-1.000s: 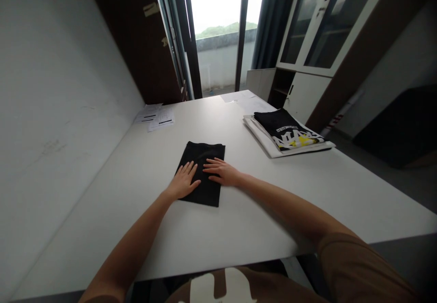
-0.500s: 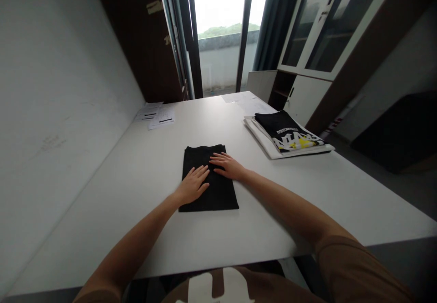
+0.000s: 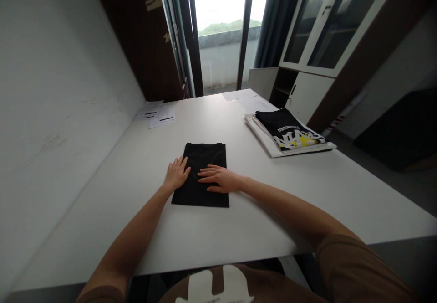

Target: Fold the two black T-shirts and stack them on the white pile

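A black cloth [image 3: 201, 196], folded into a rectangle, lies flat on the white table [image 3: 205, 234] in front of me. My left hand [image 3: 176, 173] rests at its left edge, fingers spread, with the fingertips near the cloth's upper left side. Across the middle and right part of the cloth lies my right hand [image 3: 220, 178], palm down with its fingers stretched out to the left. Neither hand grips anything.
A stack of folded garments [image 3: 290, 134] is at the right, its top one black with white and yellow print. Printed papers [image 3: 162, 115] lie by the left wall. Another sheet [image 3: 244, 99] is at the far edge. Beyond stand a glass door and cabinets.
My left hand has moved left, from the cloth's middle to its left edge. My right hand has come slightly nearer and left. The cloth's near end has shifted left.
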The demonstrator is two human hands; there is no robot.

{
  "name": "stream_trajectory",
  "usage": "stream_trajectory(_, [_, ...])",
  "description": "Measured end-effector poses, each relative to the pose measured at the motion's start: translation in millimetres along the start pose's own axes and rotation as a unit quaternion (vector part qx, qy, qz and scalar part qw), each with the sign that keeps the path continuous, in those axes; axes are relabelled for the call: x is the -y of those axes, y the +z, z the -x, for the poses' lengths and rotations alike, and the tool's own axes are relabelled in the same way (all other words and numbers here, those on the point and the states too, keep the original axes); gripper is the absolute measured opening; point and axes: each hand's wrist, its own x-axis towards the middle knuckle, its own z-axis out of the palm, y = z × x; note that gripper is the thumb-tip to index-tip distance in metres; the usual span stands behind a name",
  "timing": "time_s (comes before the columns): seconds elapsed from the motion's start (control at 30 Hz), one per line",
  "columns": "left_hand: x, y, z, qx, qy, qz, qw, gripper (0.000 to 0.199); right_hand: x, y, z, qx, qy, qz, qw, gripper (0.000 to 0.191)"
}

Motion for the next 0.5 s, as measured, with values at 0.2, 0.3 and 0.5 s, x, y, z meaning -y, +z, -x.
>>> stream_trajectory(0.2, [8.3, 2.7, -1.0, -0.019, -0.006, 0.008, 1.0, 0.057, -29.8, -1.9, 8.2, -0.037, 0.145, 0.048, 0.988, 0.055])
stream_trajectory(0.3, [8.4, 3.7, -1.4, -0.017, -0.005, 0.008, 1.0, 0.057, -35.9, -5.7, 15.0, -0.057, 0.17, 0.069, 0.981, 0.054])
stream_trajectory(0.5, [7.1, 3.6, -2.2, -0.026, -0.007, -0.002, 1.0, 0.056, 11.6, -3.4, -3.0, 0.004, 0.01, -0.061, 0.998, 0.041])
